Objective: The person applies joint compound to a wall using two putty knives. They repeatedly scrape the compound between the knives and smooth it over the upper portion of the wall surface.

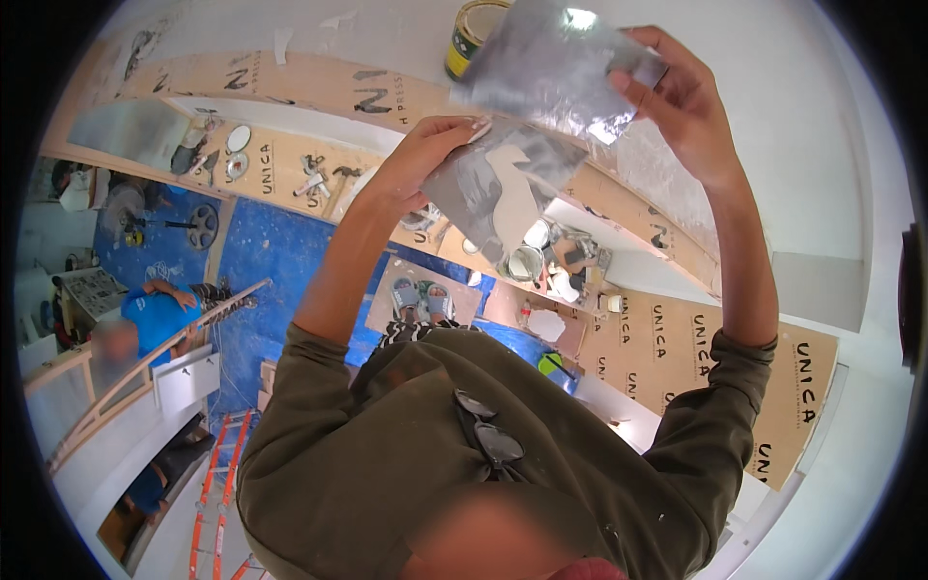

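Observation:
My left hand [430,155] is closed on the edge of a flat grey metal sheet [459,203]. A long streak of cream paste [509,198] lies on that sheet. My right hand [681,106], higher and to the right, pinches a second sheet, a thin shiny metal sheet [551,72], between thumb and fingers. The lower edge of this shiny sheet is just above the grey one; whether they touch I cannot tell. Behind the shiny sheet's upper left corner stands a round can [464,43] with a yellow and dark label, partly hidden.
Brown printed covering [319,82] lines the ledge ahead. A hammer [340,184] and other tools lie at left of centre. Paste tubs [527,261] stand below my hands. Blue sheeting [280,251] covers the floor. A person in blue [159,319] and an orange ladder [217,493] are at left.

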